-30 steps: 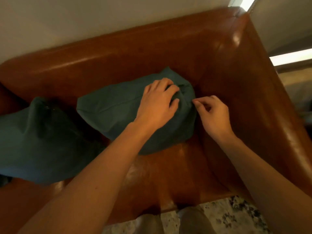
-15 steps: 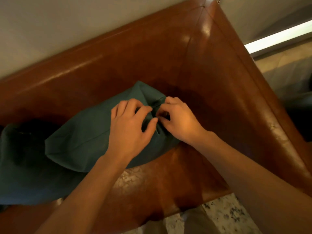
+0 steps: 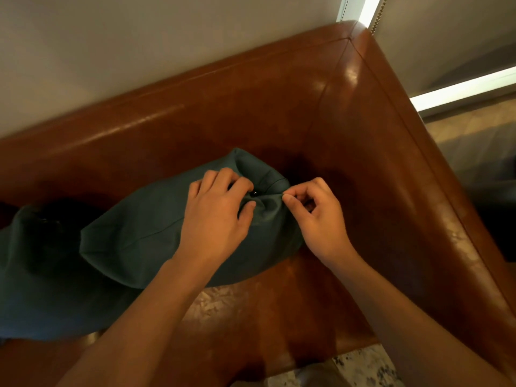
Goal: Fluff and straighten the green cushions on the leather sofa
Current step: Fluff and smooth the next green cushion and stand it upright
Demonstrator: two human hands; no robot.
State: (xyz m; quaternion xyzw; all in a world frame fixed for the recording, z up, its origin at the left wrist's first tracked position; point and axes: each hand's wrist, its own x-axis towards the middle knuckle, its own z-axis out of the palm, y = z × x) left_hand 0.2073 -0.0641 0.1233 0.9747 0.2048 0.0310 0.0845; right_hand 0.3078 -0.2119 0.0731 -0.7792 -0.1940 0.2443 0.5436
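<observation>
Sofa (image 3: 251, 107): brown leather, glossy; backrest runs along the far side, right armrest meets it at the far right corner. Worn, pale patches on the seat front and on the armrest top.
Near cushion (image 3: 156, 233): dark green fabric, lying on the seat toward the far right corner, long axis running left to right, its right end bunched and creased. Its far right corner lifts toward the backrest.
Second cushion (image 3: 36, 289): same green, at the left edge of the seat, partly under the near cushion's left end; top in deep shadow.
Left hand (image 3: 215, 216): palm down on the right end of the near cushion, fingers curled, thumb and fingertips gathering fabric at the seam. Grasping the cushion cover.
Right hand (image 3: 318, 216): just beside the left, at the cushion's right end; thumb and forefinger pinch a fold of the green fabric, other fingers curled in toward the palm.
Seam detail: a small dark metallic item (image 3: 254, 193) sits between the two hands at the gathered fabric; too small to tell what it is.
Forearms: both bare, reaching in from the near edge of the seat.
Surroundings: pale wall (image 3: 139, 51) behind the backrest; bright strip of light (image 3: 460, 90) past the armrest; speckled floor (image 3: 365, 367) below the seat front.
</observation>
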